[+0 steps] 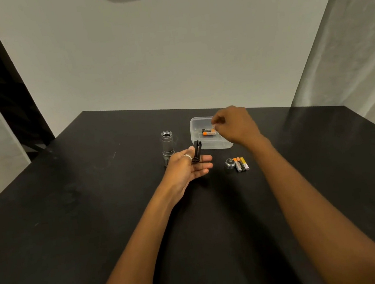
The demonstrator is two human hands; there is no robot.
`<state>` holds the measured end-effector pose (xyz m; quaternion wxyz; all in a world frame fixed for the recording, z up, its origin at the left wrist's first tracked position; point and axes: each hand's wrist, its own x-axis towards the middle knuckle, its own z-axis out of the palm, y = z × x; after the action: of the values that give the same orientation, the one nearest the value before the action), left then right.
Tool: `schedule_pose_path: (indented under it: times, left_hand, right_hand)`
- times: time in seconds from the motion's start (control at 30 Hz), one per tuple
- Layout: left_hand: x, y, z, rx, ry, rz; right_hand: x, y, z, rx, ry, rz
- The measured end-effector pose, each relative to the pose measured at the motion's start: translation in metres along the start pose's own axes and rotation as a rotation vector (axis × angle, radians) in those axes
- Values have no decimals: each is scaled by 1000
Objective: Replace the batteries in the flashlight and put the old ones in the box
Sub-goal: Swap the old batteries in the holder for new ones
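Hovering over box (210, 142) at 1 o'clock, right hand (236, 124) fingers pinched, contents unclear; left hand (188, 165) thumb and fingers pinching black holder (197, 151), flashlight (167, 144) upright at 11, fresh batteries (241, 164) at 3: risk mixing old with new.
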<state>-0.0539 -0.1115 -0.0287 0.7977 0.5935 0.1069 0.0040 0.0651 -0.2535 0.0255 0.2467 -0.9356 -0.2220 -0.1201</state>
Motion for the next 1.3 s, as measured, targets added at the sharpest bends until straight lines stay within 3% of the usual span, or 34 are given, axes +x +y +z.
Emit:
schedule_pose_path:
  times: [0.27, 0.9, 1.0, 1.17, 1.3]
  left_hand:
    - [3, 0, 0, -6, 5, -20]
    - [5, -1, -2, -12, -8, -27]
    - [5, -1, -2, -18, -7, -26]
    - [6, 0, -3, -29, 8, -33]
    - [4, 0, -1, -33, 18, -24]
  right_hand:
    - [62, 6, 31, -266, -247, 19]
    - [77, 10, 47, -451, -362, 5]
    - [74, 6, 38, -295, -273, 10]
    - [29, -18, 6, 250, 99, -28]
    - [-18, -31, -2, 527, 170, -42]
